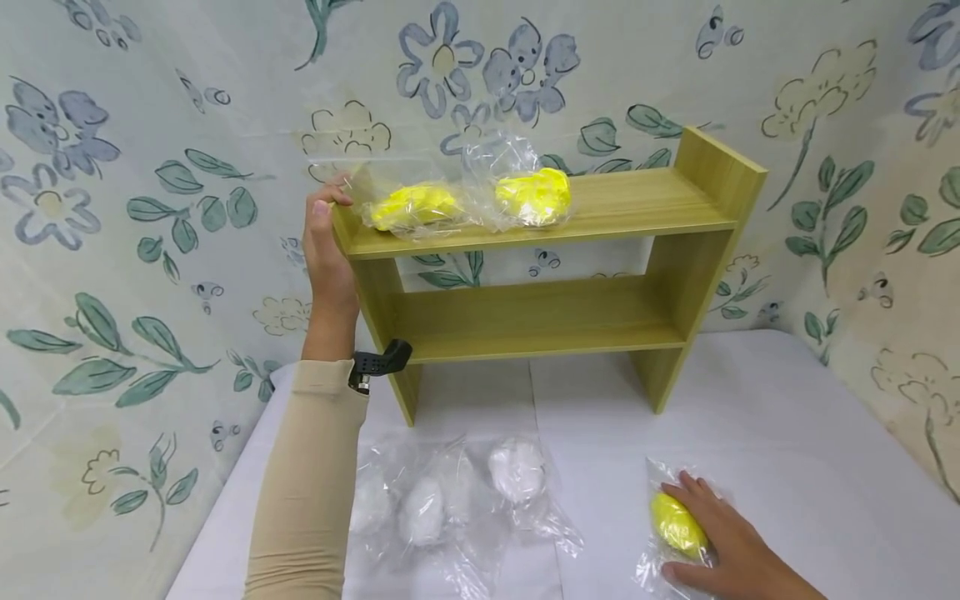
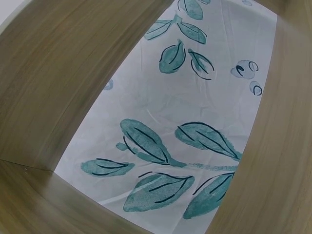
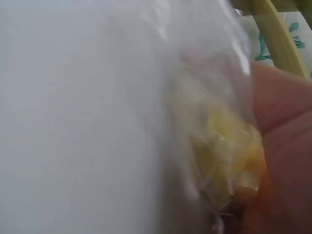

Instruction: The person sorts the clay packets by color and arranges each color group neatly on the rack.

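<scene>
At the upper left end of a small wooden shelf (image 1: 547, 312), my left hand (image 1: 330, 242) holds the edge of the side panel. The left wrist view looks through the shelf's boards (image 2: 63, 83) at the wall behind; the hand itself is outside that view. On the table at the lower right, my right hand (image 1: 723, 533) grips a clear plastic bag with a yellow lump (image 1: 677, 523) in it, thumb on one side and fingers on the other. Up close and blurred, the right wrist view shows the bagged yellow lump (image 3: 224, 146) against the palm.
Two clear bags with yellow lumps, a left one (image 1: 416, 206) and a right one (image 1: 534, 197), lie on the shelf's top board. Several bagged white lumps (image 1: 517, 471) lie on the white tablecloth (image 1: 600, 467) before the shelf. Floral cloth (image 1: 187, 275) hangs behind.
</scene>
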{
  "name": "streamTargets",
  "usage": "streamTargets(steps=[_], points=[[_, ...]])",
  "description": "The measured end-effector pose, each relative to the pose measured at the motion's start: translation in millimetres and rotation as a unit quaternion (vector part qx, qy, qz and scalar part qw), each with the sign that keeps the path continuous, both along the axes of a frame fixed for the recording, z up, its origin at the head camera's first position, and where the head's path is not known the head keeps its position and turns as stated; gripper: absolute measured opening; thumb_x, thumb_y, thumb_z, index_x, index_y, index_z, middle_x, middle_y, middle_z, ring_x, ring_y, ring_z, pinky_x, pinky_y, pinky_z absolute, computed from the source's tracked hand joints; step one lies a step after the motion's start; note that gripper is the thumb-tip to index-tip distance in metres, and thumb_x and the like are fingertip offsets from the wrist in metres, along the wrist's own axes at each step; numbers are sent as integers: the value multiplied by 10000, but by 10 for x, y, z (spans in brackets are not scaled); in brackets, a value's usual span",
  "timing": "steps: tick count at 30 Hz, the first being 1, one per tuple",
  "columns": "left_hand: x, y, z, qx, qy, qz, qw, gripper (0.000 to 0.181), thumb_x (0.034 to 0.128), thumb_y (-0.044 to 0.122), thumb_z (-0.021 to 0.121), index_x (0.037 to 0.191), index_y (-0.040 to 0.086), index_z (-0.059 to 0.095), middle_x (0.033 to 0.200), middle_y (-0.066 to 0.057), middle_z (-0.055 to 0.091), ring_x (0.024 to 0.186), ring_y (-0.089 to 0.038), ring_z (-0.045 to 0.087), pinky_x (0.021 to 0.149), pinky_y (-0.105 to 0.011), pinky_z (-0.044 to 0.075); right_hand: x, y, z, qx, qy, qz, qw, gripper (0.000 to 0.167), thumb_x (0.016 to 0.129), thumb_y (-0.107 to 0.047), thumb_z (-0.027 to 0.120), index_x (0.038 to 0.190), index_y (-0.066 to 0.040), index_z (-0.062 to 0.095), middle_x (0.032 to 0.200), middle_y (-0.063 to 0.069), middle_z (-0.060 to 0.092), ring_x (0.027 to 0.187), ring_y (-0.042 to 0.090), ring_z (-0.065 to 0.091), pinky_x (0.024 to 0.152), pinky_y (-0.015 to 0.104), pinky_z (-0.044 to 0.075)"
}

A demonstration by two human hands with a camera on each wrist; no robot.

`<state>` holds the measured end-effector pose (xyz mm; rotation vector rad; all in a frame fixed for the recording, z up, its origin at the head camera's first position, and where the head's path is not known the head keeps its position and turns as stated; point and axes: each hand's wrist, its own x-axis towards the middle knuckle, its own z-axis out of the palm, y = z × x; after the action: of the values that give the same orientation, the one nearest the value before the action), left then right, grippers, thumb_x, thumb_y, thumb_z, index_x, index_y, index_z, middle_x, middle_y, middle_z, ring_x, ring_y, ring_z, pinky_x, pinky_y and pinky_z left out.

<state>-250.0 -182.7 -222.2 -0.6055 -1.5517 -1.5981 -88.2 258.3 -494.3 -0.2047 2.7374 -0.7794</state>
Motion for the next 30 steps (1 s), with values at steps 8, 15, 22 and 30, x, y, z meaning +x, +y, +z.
streamTargets(steps=[8,15,22,30], points=[[28,-8,-4,20,-45,35,10000,251,958,230,274,935,134,504,1355,-133,497,1299,-163,401,1092,-235,228,36,-65,-32,96,736,-178,9971,884,704,-667,694,1405,-179,466,1505,239,317,1308,510,335,913,710,349],[16,10,9,-21,-61,63,10000,246,958,234,275,936,147,504,1364,-124,494,1303,-151,398,1094,-230,218,83,-39,-7,-250,1576,7,9872,724,752,-579,719,1333,-181,548,1392,148,509,1237,396,480,919,628,402],[24,7,-5,-33,-97,6,9999,234,960,240,277,937,177,502,1371,-110,491,1311,-158,387,1092,-243,220,76,-11,51,-489,941,-55,9943,662,758,-483,755,1322,-205,550,1362,98,530,1209,349,485,928,620,396],[31,-9,-7,-119,-126,12,9998,240,964,240,270,951,159,496,1391,-114,485,1313,-146,391,1093,-236,220,-33,-46,116,-69,757,-206,9969,600,742,-397,782,1266,-196,569,1297,96,547,1098,281,511,888,567,450]])
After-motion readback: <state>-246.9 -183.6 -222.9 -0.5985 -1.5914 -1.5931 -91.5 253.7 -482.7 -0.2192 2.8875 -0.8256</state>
